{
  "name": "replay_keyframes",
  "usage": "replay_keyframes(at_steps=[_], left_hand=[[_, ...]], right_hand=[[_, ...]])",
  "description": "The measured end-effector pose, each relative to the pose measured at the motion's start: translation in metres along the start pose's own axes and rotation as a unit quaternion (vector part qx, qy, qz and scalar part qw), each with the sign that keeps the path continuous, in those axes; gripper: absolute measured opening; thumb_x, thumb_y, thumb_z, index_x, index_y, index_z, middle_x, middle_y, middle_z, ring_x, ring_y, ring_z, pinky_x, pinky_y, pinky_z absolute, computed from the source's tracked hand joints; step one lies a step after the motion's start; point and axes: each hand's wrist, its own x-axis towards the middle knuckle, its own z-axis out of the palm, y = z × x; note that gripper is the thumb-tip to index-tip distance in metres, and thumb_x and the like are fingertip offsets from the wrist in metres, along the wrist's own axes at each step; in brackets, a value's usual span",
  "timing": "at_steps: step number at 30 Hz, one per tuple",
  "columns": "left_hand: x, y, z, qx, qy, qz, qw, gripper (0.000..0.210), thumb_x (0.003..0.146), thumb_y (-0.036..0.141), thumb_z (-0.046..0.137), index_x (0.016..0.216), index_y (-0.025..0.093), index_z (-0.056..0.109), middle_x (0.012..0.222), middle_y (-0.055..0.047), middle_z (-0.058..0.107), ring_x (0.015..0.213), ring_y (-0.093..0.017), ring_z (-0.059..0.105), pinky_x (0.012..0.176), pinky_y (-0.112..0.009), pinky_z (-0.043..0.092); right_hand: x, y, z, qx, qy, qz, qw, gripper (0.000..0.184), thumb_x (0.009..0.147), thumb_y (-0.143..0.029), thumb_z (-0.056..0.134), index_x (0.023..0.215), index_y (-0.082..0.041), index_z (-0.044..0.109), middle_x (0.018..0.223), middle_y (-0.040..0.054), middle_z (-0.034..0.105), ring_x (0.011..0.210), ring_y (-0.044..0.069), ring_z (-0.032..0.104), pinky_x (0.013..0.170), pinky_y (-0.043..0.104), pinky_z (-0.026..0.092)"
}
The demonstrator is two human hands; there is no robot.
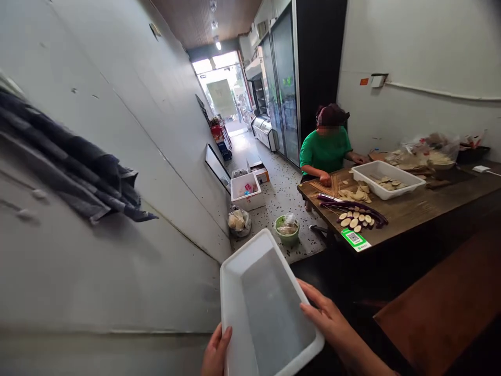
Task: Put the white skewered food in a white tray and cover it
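Note:
Between my two hands is a white plastic tub [274, 297], tilted, with nothing seen inside it. My left hand [216, 351] grips its near left edge, the thumb over the rim and the fingers underneath. On the right side my right hand [323, 313] is closed round the rim, its thumb on top. Beyond the tub stands a wooden table [415, 214]. Sliced eggplant [355, 218] and whole purple eggplants [378, 213] lie near its left end, beside thin wooden skewers [332, 187] and pale slices [358, 193]. Another white tub [385, 193] there holds more slices.
A person in a green shirt [325, 149] sits behind the table. On the floor are a green basin [287, 237], a white box [246, 198] and a plastic bag [238, 222]. A wall with hanging dark cloth [70, 156] runs along the left. A QR-code card [355, 238] lies at the table's edge.

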Motion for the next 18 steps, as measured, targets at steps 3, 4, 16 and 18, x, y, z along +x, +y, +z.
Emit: replay_keyframes(at_steps=[3,4,16,18], left_hand=[[0.048,0.057,0.035,-0.012,-0.021,-0.011,1.0,0.066,0.062,0.033,0.085,0.122,0.019,0.06,0.099,-0.009,0.078,0.099,-0.03,0.071,0.084,-0.037,0.059],[0.065,0.073,0.047,-0.009,-0.021,-0.017,1.0,0.068,0.064,0.032,0.083,0.125,0.02,0.058,0.1,-0.009,0.078,0.097,-0.029,0.072,0.083,-0.036,0.059],[0.343,0.279,0.184,-0.042,-0.071,-0.079,0.993,0.086,0.075,0.049,0.073,0.148,0.016,0.039,0.123,-0.015,0.07,0.12,-0.035,0.061,0.101,-0.044,0.05],[0.382,0.319,0.202,-0.03,-0.051,-0.079,0.995,0.087,0.072,0.05,0.074,0.145,0.014,0.043,0.122,-0.015,0.07,0.124,-0.037,0.057,0.104,-0.047,0.047]], right_hand=[[0.063,-0.019,0.003,0.021,0.02,0.033,0.999,0.057,0.082,-0.057,0.062,0.129,-0.026,0.064,0.143,0.0102,0.056,0.131,0.035,0.05,0.103,0.048,0.046],[0.085,-0.021,0.003,0.03,0.029,0.045,0.998,0.057,0.082,-0.056,0.063,0.13,-0.026,0.064,0.142,0.0095,0.058,0.13,0.035,0.051,0.103,0.048,0.046],[0.464,-0.028,-0.02,0.141,0.046,0.1,0.984,0.06,0.081,-0.055,0.066,0.134,-0.025,0.06,0.135,0.009,0.063,0.125,0.034,0.056,0.106,0.049,0.042],[0.533,-0.048,-0.021,0.114,0.028,0.083,0.99,0.062,0.08,-0.058,0.067,0.132,-0.025,0.062,0.135,0.0096,0.064,0.128,0.034,0.054,0.107,0.05,0.042]])
